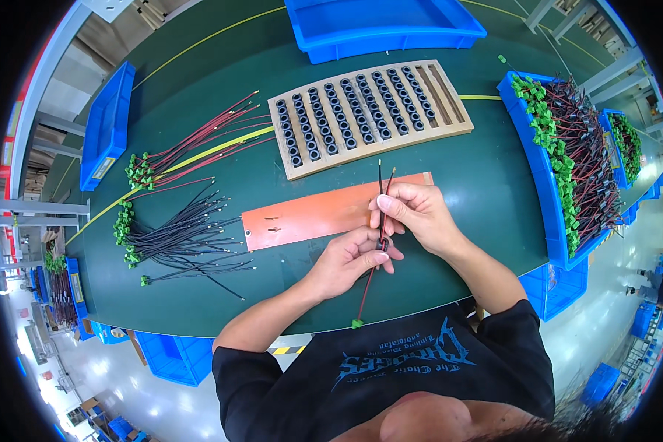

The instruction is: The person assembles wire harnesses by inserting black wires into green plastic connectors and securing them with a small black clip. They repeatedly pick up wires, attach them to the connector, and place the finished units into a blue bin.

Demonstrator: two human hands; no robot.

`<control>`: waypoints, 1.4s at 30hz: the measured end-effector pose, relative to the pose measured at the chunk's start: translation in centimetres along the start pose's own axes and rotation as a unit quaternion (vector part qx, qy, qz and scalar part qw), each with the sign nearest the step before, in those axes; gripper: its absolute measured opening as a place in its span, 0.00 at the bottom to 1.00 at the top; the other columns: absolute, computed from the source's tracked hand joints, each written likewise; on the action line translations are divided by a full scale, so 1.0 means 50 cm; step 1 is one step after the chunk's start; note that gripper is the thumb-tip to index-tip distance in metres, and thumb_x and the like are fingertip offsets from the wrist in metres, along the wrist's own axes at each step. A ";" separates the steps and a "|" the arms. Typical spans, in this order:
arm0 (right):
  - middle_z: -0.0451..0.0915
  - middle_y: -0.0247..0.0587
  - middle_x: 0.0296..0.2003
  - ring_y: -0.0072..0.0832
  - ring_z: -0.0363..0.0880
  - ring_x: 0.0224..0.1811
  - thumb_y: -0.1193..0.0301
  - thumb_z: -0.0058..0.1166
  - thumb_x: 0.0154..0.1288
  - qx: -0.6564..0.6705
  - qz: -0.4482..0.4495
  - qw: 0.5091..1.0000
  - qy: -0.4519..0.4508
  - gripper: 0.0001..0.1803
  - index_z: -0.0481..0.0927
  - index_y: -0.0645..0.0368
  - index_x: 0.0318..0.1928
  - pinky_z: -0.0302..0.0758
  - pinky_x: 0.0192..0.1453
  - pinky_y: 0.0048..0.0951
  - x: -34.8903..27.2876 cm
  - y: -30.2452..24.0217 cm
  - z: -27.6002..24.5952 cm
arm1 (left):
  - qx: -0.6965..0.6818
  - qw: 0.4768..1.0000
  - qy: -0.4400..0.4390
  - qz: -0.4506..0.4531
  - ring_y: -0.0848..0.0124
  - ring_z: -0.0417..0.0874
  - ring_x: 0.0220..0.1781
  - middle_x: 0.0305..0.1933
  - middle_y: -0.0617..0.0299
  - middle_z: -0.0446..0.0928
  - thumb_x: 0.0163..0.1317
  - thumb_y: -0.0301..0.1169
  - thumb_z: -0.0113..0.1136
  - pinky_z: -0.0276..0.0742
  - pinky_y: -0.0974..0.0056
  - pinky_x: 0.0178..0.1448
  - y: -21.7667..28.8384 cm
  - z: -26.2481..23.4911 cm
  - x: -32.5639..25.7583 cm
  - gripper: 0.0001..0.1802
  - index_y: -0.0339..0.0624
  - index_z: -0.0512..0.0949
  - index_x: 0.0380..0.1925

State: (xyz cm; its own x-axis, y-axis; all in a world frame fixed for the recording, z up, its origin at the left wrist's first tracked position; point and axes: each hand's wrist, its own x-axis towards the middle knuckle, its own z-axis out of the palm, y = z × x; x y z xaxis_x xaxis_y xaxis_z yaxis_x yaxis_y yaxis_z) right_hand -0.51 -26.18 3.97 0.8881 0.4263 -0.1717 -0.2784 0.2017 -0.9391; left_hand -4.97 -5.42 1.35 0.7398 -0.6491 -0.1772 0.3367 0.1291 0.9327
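Note:
Over the near middle of the table, both hands hold a pair of thin wires, one black and one red (367, 293). Their bare ends point up and away from me. A green connector (357, 323) hangs from the lower end near the table edge. My left hand (346, 261) pinches the wires around a small dark piece, probably a black ring, partly hidden by the fingers. Higher up, my right hand (414, 214) grips the same wires between thumb and fingers. Beneath the hands lies an orange strip (309, 214) with two dark marks near its left end.
Beyond the strip stands a wooden rack (346, 161) with rows of black rings (350, 110). Red wires (191, 144) and black wires (173, 234) with green connectors lie left. Blue trays (390, 40) stand at the back and left (108, 129). A blue bin (536, 166) of wired connectors stands right.

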 end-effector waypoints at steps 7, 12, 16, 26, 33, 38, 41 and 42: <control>0.85 0.37 0.34 0.13 0.75 0.26 0.66 0.55 0.79 0.112 0.006 0.993 0.026 0.15 0.85 0.67 0.50 0.70 0.29 0.17 0.003 0.008 0.009 | -0.086 0.996 -0.020 -0.006 0.66 0.86 0.50 0.57 0.44 0.82 0.79 0.33 0.52 0.79 0.61 0.60 -0.012 0.021 0.004 0.11 0.40 0.70 0.55; 0.84 0.37 0.32 0.14 0.73 0.24 0.65 0.55 0.79 0.111 -0.025 0.993 0.025 0.16 0.85 0.68 0.52 0.69 0.27 0.18 0.008 -0.005 -0.008 | -0.041 0.995 -0.085 -0.015 0.68 0.85 0.50 0.59 0.43 0.82 0.78 0.32 0.54 0.78 0.62 0.60 -0.010 0.015 0.001 0.12 0.41 0.69 0.56; 0.85 0.38 0.31 0.15 0.74 0.23 0.65 0.54 0.80 0.065 -0.053 0.996 0.020 0.16 0.87 0.66 0.50 0.71 0.25 0.19 0.007 -0.009 -0.015 | -0.012 0.998 -0.067 0.003 0.73 0.84 0.43 0.58 0.45 0.82 0.75 0.25 0.56 0.80 0.65 0.54 -0.029 0.028 -0.005 0.11 0.39 0.69 0.54; 0.84 0.38 0.35 0.18 0.77 0.29 0.62 0.50 0.82 0.017 -0.074 0.995 0.070 0.17 0.83 0.65 0.45 0.75 0.31 0.20 0.009 0.001 -0.025 | -0.129 0.991 0.026 -0.012 0.74 0.81 0.37 0.48 0.53 0.81 0.75 0.25 0.58 0.78 0.69 0.43 0.003 0.039 -0.003 0.18 0.38 0.72 0.62; 0.75 0.38 0.31 0.31 0.77 0.39 0.55 0.38 0.86 0.213 -0.088 0.968 -0.103 0.25 0.79 0.61 0.38 0.79 0.42 0.33 0.013 0.007 -0.006 | -0.114 0.991 0.023 0.068 0.69 0.75 0.37 0.39 0.62 0.75 0.78 0.42 0.56 0.73 0.62 0.46 -0.039 0.019 0.017 0.16 0.43 0.71 0.55; 0.71 0.38 0.23 0.31 0.74 0.28 0.54 0.33 0.86 0.339 -0.103 0.927 -0.125 0.30 0.74 0.59 0.29 0.77 0.39 0.32 0.004 0.003 0.002 | -0.311 0.946 -0.082 -0.048 0.74 0.62 0.26 0.32 0.65 0.66 0.82 0.50 0.42 0.63 0.67 0.35 0.000 0.017 0.010 0.20 0.44 0.69 0.51; 0.73 0.36 0.23 0.27 0.74 0.27 0.55 0.36 0.86 0.135 -0.106 0.978 -0.119 0.30 0.77 0.60 0.28 0.75 0.39 0.29 0.003 -0.018 -0.016 | -0.309 0.948 -0.067 -0.040 0.77 0.54 0.24 0.31 0.66 0.65 0.82 0.52 0.39 0.54 0.70 0.31 -0.008 0.022 0.008 0.21 0.45 0.68 0.51; 0.78 0.36 0.25 0.23 0.75 0.28 0.56 0.41 0.85 -0.069 -0.142 0.985 -0.076 0.28 0.82 0.63 0.31 0.74 0.39 0.27 -0.001 -0.034 -0.018 | -0.294 0.954 -0.046 -0.032 0.77 0.55 0.24 0.30 0.65 0.65 0.82 0.52 0.39 0.55 0.69 0.31 -0.017 0.019 0.009 0.21 0.46 0.68 0.50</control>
State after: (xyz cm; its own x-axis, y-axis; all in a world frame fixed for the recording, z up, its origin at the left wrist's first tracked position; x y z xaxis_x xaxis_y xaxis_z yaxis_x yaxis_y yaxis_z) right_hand 0.27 -27.34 5.32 0.8549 0.4997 0.1396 0.0341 0.2143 -0.9762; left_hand -5.50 -6.53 0.81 0.6623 -0.7286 -0.1745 0.6677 0.4684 0.5786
